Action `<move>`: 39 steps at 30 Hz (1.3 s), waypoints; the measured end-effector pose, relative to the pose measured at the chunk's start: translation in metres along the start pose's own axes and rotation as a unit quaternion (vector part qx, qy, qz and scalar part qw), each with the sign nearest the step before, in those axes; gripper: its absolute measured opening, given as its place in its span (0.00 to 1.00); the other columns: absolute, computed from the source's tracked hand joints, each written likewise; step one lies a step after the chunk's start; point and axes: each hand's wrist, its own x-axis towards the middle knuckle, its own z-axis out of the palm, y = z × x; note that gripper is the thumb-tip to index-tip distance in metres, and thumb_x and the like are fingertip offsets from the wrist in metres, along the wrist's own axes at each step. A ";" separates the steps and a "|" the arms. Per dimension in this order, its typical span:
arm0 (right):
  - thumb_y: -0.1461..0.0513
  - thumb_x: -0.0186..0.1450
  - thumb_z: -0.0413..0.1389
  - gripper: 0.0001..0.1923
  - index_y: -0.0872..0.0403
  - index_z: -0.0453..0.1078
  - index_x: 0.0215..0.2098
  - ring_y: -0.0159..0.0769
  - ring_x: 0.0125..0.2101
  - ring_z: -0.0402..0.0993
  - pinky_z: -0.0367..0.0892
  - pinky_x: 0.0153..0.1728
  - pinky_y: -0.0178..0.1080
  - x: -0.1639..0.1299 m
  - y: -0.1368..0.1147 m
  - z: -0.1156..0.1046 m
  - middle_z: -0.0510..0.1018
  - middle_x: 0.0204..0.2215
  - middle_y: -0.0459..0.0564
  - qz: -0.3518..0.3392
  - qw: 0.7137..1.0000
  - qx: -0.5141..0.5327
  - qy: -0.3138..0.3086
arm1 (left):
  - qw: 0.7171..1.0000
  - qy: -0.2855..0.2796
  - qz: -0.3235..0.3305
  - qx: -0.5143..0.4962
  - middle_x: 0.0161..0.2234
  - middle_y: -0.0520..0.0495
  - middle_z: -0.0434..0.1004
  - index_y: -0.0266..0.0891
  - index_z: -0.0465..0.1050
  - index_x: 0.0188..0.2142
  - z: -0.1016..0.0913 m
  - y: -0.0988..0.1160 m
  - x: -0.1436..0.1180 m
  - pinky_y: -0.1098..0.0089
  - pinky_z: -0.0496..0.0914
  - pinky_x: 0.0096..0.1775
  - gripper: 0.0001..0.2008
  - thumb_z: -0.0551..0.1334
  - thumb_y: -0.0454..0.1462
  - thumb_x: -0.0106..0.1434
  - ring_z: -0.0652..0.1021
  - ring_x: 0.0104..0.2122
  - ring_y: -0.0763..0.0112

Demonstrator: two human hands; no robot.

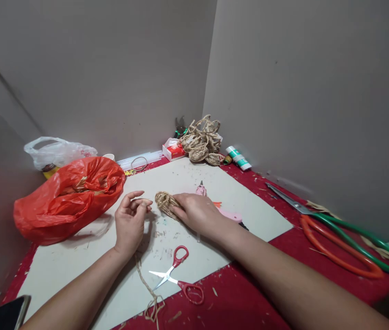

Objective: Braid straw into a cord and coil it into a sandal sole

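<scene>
My right hand grips a small oval piece of coiled, braided straw cord above the white board. Just left of it, my left hand has its thumb and fingertip pinched together; anything between them is too small to make out. A thin straw strand hangs from below my left wrist and ends in a loose tangle near the board's front edge. Red-handled scissors lie spread apart in front of both hands. Partly hidden behind my right hand is a pink glue gun.
A red plastic bag of straw stands left, before a white bag. Braided cord pieces are heaped in the back corner beside a white-and-green roll. Large shears lie right; a phone lies front left. Walls enclose the back.
</scene>
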 end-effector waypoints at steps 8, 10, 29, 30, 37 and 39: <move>0.50 0.66 0.50 0.23 0.61 0.76 0.37 0.48 0.34 0.72 0.59 0.34 0.43 0.002 0.002 0.009 0.77 0.33 0.64 0.000 0.980 -0.198 -0.008 | 0.997 0.000 0.046 0.057 0.30 0.50 0.76 0.38 0.67 0.40 0.003 0.004 -0.005 0.73 0.70 0.35 0.08 0.61 0.37 0.60 0.75 0.28 0.75; 0.49 0.66 0.50 0.23 0.60 0.76 0.39 0.50 0.39 0.71 0.59 0.41 0.46 0.001 0.005 0.014 0.77 0.36 0.63 -0.023 0.977 -0.213 0.013 | 0.995 -0.012 0.064 0.070 0.31 0.50 0.76 0.38 0.67 0.40 0.003 0.004 -0.006 0.73 0.70 0.35 0.08 0.60 0.37 0.62 0.74 0.28 0.76; 0.48 0.67 0.45 0.33 0.67 0.65 0.56 0.53 0.53 0.64 0.53 0.56 0.53 -0.012 0.003 0.008 0.72 0.51 0.67 -0.059 0.985 -0.164 0.015 | 0.950 -0.049 0.227 0.211 0.23 0.57 0.65 0.40 0.67 0.44 -0.002 -0.011 -0.013 0.75 0.66 0.30 0.11 0.58 0.32 0.62 0.68 0.23 0.78; 0.48 0.67 0.46 0.34 0.68 0.63 0.58 0.54 0.55 0.62 0.52 0.57 0.53 -0.015 0.003 0.009 0.70 0.54 0.67 -0.072 0.985 -0.155 0.001 | 0.949 -0.051 0.229 0.210 0.28 0.53 0.70 0.40 0.67 0.47 -0.002 -0.011 -0.013 0.74 0.68 0.33 0.13 0.59 0.32 0.61 0.72 0.27 0.77; 0.50 0.65 0.51 0.31 0.68 0.67 0.54 0.57 0.53 0.66 0.57 0.54 0.54 -0.017 -0.006 0.026 0.72 0.52 0.71 -0.095 0.985 -0.135 -0.056 | 0.970 -0.076 0.130 0.192 0.35 0.47 0.79 0.41 0.61 0.56 -0.005 -0.013 -0.008 0.68 0.71 0.41 0.18 0.54 0.35 0.66 0.78 0.34 0.72; 0.50 0.64 0.52 0.30 0.68 0.70 0.51 0.57 0.50 0.68 0.58 0.52 0.53 -0.015 -0.011 0.028 0.74 0.48 0.71 -0.090 0.983 -0.152 -0.043 | 0.969 -0.070 0.128 0.201 0.30 0.51 0.78 0.40 0.62 0.55 -0.005 -0.013 -0.007 0.69 0.71 0.39 0.18 0.55 0.36 0.66 0.78 0.31 0.73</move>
